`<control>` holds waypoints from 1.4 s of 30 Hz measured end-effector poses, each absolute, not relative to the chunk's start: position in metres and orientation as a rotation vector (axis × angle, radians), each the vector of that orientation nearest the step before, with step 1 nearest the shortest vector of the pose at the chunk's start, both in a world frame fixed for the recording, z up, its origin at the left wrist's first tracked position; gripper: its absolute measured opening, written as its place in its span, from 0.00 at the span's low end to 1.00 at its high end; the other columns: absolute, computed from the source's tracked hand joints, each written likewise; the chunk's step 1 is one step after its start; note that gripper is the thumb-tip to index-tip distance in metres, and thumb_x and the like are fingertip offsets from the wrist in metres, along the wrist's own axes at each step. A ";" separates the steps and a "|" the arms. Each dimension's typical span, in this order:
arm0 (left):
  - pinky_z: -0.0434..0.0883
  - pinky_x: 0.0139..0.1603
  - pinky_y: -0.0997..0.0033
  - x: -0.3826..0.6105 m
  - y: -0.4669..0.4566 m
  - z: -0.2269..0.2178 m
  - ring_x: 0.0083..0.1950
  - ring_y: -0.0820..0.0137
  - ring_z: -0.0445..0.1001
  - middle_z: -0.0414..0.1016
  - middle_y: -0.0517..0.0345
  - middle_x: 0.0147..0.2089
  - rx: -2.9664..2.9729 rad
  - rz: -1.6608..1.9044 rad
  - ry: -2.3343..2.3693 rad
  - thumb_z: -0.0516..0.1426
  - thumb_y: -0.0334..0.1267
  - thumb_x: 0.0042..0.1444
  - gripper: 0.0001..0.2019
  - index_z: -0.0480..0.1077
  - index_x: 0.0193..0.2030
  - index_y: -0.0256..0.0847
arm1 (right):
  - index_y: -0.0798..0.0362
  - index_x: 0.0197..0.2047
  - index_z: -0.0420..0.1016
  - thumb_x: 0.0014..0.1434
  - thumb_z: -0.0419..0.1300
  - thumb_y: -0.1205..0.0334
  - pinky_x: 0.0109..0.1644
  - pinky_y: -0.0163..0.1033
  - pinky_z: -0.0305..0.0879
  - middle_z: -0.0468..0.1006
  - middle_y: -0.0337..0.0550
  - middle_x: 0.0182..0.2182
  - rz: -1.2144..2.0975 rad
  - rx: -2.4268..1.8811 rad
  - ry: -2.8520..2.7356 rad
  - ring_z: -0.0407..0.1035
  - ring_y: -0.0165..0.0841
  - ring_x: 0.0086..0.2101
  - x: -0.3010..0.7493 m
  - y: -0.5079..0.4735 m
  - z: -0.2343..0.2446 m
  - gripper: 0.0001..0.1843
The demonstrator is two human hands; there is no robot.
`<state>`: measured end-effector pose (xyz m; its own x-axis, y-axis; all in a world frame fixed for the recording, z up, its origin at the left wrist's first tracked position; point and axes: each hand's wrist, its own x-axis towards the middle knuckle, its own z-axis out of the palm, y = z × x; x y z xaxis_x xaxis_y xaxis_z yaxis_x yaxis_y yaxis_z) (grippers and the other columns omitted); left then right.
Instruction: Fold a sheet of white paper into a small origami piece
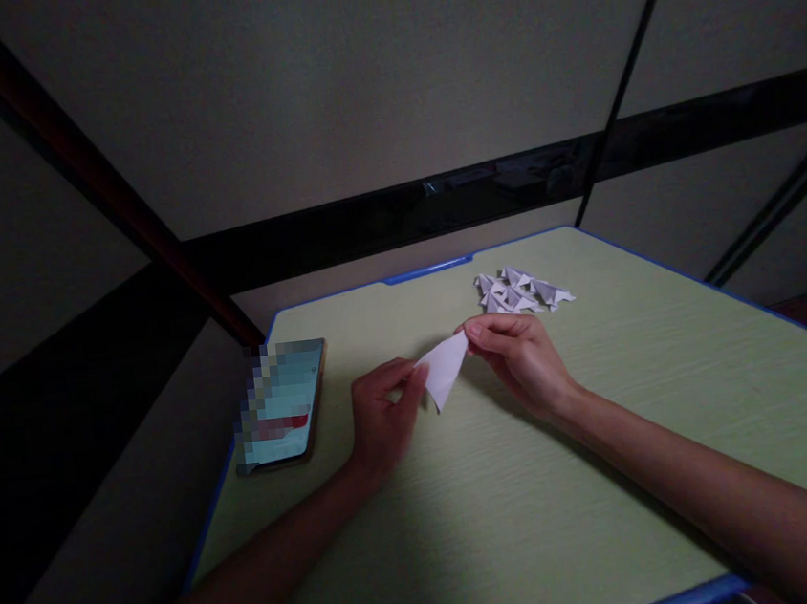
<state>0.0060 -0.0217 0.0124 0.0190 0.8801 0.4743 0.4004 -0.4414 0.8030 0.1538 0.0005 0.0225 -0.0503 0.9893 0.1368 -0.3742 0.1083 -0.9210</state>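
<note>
Between my two hands is a small piece of white folded paper (445, 371), held above the middle of the table with one pointed corner hanging down. My left hand (386, 414) pinches its left edge, thumb in front. At the upper right corner, the thumb and fingers of my right hand (517, 357) grip the paper. Beyond my right hand lies a cluster of several folded white paper pieces (514, 292), resting close together on the table.
A phone (288, 405) with a lit, partly blurred screen lies at the table's left edge. The light green table (672, 389) has a blue rim and a blue strip (429, 269) at its far edge. Behind it stands a panelled surface (352, 86) with a glossy black band.
</note>
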 end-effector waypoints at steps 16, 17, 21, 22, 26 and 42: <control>0.63 0.19 0.80 0.013 -0.022 0.011 0.16 0.79 0.64 0.67 0.59 0.14 1.506 0.929 1.067 0.54 0.36 0.45 0.12 0.68 0.16 0.34 | 0.57 0.17 0.65 0.45 0.58 0.53 0.19 0.30 0.47 0.61 0.34 0.14 1.147 -1.022 -1.409 0.52 0.22 0.17 0.149 -0.005 0.019 0.16; 0.63 0.19 0.80 0.013 -0.022 0.011 0.16 0.79 0.64 0.67 0.60 0.14 1.497 0.915 1.043 0.54 0.37 0.45 0.12 0.68 0.16 0.34 | 0.57 0.17 0.65 0.45 0.58 0.53 0.18 0.30 0.46 0.61 0.34 0.14 1.123 -1.047 -1.407 0.51 0.22 0.16 0.149 -0.004 0.018 0.16; 0.62 0.18 0.79 0.014 -0.021 0.011 0.16 0.79 0.63 0.67 0.59 0.14 1.471 0.908 0.989 0.54 0.38 0.45 0.12 0.68 0.16 0.34 | 0.56 0.15 0.60 0.48 0.55 0.52 0.16 0.30 0.43 0.57 0.33 0.12 1.035 -1.098 -1.387 0.48 0.21 0.15 0.150 -0.005 0.017 0.19; 0.62 0.18 0.79 0.014 -0.021 0.011 0.16 0.79 0.63 0.67 0.59 0.14 1.469 0.909 0.987 0.54 0.38 0.45 0.12 0.67 0.16 0.34 | 0.55 0.15 0.59 0.49 0.53 0.53 0.17 0.30 0.43 0.56 0.33 0.12 1.001 -1.105 -1.404 0.48 0.21 0.15 0.150 -0.005 0.017 0.19; 0.62 0.18 0.80 0.015 -0.025 0.008 0.15 0.80 0.62 0.66 0.60 0.14 1.479 0.894 1.000 0.54 0.37 0.45 0.12 0.66 0.15 0.34 | 0.55 0.17 0.59 0.53 0.49 0.57 0.19 0.31 0.46 0.57 0.34 0.14 0.766 -1.156 -1.564 0.51 0.23 0.17 0.149 -0.007 0.015 0.17; 0.61 0.19 0.79 0.009 -0.017 0.006 0.16 0.79 0.63 0.66 0.60 0.14 1.408 0.980 1.036 0.53 0.37 0.46 0.12 0.67 0.16 0.34 | 0.56 0.19 0.63 0.41 0.61 0.53 0.19 0.31 0.47 0.61 0.33 0.14 1.273 -0.994 -1.441 0.52 0.22 0.16 0.152 0.005 0.014 0.15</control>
